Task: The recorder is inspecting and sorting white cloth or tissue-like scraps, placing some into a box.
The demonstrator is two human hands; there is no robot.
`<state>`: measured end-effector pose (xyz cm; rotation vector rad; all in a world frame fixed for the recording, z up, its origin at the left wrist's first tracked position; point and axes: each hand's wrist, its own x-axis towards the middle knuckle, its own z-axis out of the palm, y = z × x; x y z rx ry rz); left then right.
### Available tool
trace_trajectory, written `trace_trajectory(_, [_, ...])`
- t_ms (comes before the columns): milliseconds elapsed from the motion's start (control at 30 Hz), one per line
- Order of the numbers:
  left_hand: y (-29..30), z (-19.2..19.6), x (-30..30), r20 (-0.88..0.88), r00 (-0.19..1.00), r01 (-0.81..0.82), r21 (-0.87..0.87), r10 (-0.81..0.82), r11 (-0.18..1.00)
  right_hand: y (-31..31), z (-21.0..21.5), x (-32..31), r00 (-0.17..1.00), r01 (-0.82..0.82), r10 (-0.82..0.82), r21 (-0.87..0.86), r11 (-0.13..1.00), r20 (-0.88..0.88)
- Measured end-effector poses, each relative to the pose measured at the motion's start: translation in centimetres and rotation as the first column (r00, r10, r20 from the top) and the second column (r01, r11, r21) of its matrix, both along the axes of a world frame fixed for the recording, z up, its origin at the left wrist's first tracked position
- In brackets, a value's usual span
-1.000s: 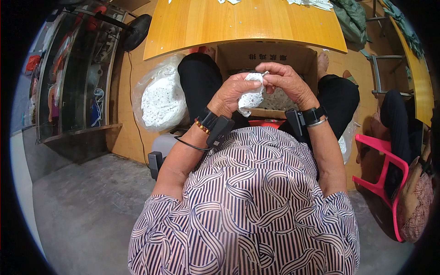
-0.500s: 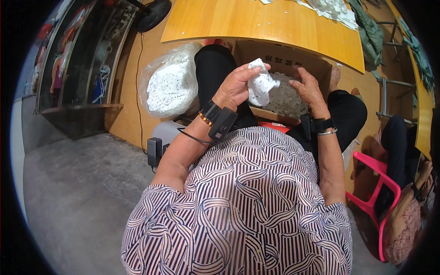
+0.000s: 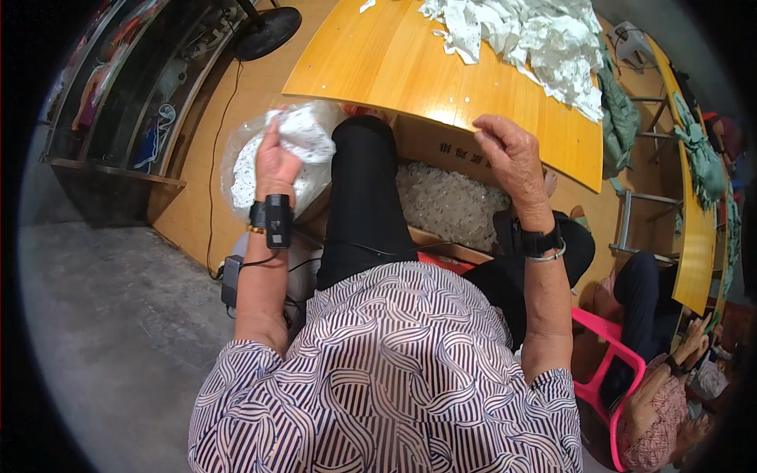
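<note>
- Your left hand point(image 3: 277, 167) has a grip on the speckled white piece point(image 3: 307, 142), above the clear bag point(image 3: 240, 142).
- Your right hand point(image 3: 512, 154): curled near the bench point(image 3: 378, 55) edge; can't tell if its grip holds anything.

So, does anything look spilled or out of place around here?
A few small white bits lie loose by the near edge of the yellow wooden table, apart from the white heap toward its far right; they look like stray scraps.
</note>
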<state>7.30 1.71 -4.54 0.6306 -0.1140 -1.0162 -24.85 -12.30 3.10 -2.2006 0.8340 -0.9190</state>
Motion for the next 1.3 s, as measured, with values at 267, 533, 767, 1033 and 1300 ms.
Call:
trace_trajectory(267, [8.5,-12.3,7.5,0.154,0.979,-0.202,0.698,0.131,0.687,-9.0,-1.0,3.5,0.956,0.124,-0.18,-0.237,0.963,-0.233])
trace_trajectory(533, [6.2,-8.5,1.0,-0.084,0.985,-0.088,0.498,0.149,0.863,-10.1,-1.1,5.1,0.791,0.129,-0.338,-0.401,0.907,-0.51])
trace_trajectory(767, [1.4,0.5,-5.4,0.084,0.98,0.172,0.097,-0.181,0.98,-7.7,-1.9,2.2,0.952,0.022,-0.125,-0.346,0.938,-0.281])
trace_trajectory(1033, [-1.9,2.1,-12.6,0.091,0.885,0.462,-0.042,-0.457,0.886,-14.2,-1.1,6.0,0.756,0.361,-0.396,-0.173,0.917,-0.521])
trace_trajectory(1300, [-0.2,2.9,-15.5,0.043,0.863,0.502,0.037,-0.503,0.864,-15.2,-2.7,5.9,0.864,0.282,-0.359,-0.251,0.926,-0.352])
